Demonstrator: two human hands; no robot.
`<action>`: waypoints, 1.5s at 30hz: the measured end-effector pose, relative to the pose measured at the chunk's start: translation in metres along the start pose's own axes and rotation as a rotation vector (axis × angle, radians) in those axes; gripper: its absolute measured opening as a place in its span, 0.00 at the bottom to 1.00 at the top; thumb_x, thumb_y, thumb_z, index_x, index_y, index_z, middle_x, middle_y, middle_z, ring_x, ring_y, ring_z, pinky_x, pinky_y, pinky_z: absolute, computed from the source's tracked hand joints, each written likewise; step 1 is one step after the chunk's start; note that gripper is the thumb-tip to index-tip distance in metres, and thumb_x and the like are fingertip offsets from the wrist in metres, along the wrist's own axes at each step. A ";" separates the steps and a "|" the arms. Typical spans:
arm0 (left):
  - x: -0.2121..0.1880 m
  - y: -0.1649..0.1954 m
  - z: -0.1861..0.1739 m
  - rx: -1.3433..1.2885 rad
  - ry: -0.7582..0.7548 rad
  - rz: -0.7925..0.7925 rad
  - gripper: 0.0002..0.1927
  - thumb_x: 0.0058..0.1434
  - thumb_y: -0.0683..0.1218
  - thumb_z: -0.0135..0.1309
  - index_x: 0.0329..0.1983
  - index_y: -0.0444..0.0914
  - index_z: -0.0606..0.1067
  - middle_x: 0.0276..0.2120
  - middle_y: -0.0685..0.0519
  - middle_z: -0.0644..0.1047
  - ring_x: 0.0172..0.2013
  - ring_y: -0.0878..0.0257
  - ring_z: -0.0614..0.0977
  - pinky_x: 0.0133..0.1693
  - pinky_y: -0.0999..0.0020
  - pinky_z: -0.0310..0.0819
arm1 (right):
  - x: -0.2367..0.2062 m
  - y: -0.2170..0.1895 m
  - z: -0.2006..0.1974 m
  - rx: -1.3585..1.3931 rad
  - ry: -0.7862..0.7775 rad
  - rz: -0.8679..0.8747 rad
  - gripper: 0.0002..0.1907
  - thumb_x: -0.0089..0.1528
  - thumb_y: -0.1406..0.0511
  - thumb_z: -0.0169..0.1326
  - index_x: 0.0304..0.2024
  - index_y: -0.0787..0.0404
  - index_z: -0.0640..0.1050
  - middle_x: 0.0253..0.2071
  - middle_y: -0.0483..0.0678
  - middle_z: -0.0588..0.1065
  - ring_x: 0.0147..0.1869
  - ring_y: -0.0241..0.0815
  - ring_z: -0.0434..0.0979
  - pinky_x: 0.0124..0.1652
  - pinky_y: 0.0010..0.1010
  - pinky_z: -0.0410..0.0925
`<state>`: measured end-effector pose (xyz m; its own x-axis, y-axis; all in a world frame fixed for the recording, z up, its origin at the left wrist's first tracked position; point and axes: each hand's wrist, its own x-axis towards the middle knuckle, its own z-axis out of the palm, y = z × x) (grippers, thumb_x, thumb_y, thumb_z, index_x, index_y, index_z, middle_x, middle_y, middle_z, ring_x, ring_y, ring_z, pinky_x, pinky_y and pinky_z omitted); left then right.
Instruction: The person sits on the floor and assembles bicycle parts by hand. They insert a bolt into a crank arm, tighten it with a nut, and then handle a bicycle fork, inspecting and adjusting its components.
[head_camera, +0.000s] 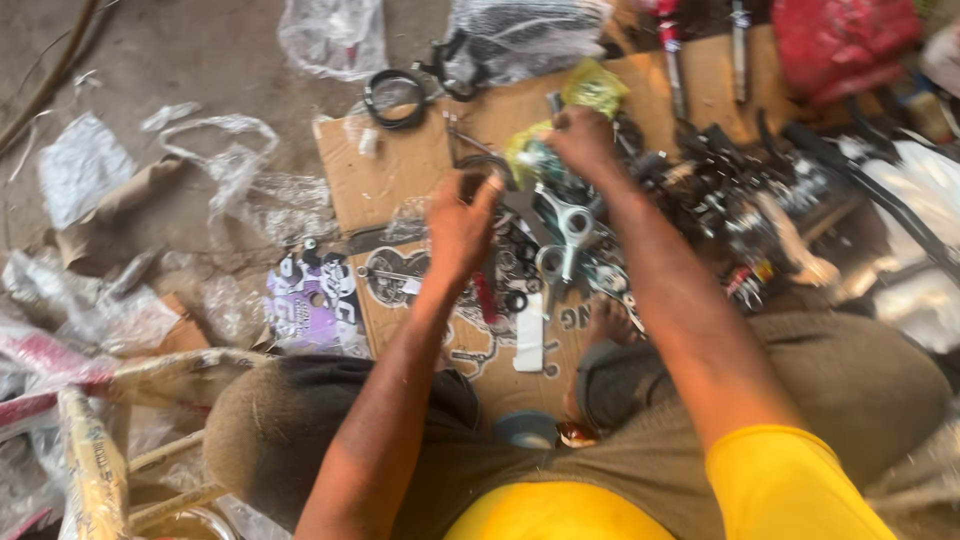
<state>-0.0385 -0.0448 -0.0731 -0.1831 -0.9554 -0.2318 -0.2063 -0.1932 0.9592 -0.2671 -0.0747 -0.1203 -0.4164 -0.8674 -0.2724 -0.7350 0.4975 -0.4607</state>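
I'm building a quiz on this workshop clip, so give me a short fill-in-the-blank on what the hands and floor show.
1. The right hand grips a crumpled ___ plastic bag.
2. The metal parts lie on flattened ___.
3. The left hand hovers over the parts, holding ___.
4. The person's sleeves are ___.

Missing words: yellow-green; cardboard; nothing; yellow

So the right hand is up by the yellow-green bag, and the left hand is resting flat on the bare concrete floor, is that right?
Not quite. In the head view the left hand is raised over the metal parts on the cardboard, not flat on the concrete. The right hand is indeed by the yellow-green bag.
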 end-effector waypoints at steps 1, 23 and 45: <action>0.005 -0.004 0.003 0.072 -0.007 0.000 0.18 0.61 0.52 0.61 0.45 0.33 0.79 0.39 0.42 0.84 0.39 0.53 0.85 0.43 0.61 0.78 | 0.014 -0.017 0.018 -0.013 0.038 -0.086 0.24 0.57 0.52 0.67 0.48 0.58 0.81 0.46 0.55 0.80 0.53 0.55 0.80 0.54 0.45 0.70; 0.063 -0.022 -0.037 -0.452 0.011 -0.105 0.26 0.78 0.58 0.52 0.43 0.27 0.72 0.31 0.46 0.73 0.31 0.54 0.72 0.35 0.57 0.67 | 0.093 -0.151 0.023 1.083 -0.108 -0.142 0.24 0.60 0.62 0.66 0.53 0.65 0.73 0.35 0.48 0.80 0.30 0.32 0.79 0.23 0.25 0.65; -0.082 0.078 -0.084 -0.750 -0.067 0.120 0.10 0.63 0.40 0.58 0.46 0.31 0.74 0.32 0.50 0.77 0.31 0.63 0.79 0.36 0.67 0.75 | -0.194 -0.074 -0.106 1.819 -0.078 -0.050 0.06 0.66 0.64 0.52 0.39 0.61 0.75 0.26 0.47 0.72 0.22 0.37 0.67 0.21 0.28 0.63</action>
<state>0.0406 -0.0006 0.0346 -0.2256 -0.9685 -0.1052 0.5224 -0.2114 0.8261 -0.1888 0.0558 0.0559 -0.3522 -0.9044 -0.2408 0.7105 -0.0909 -0.6978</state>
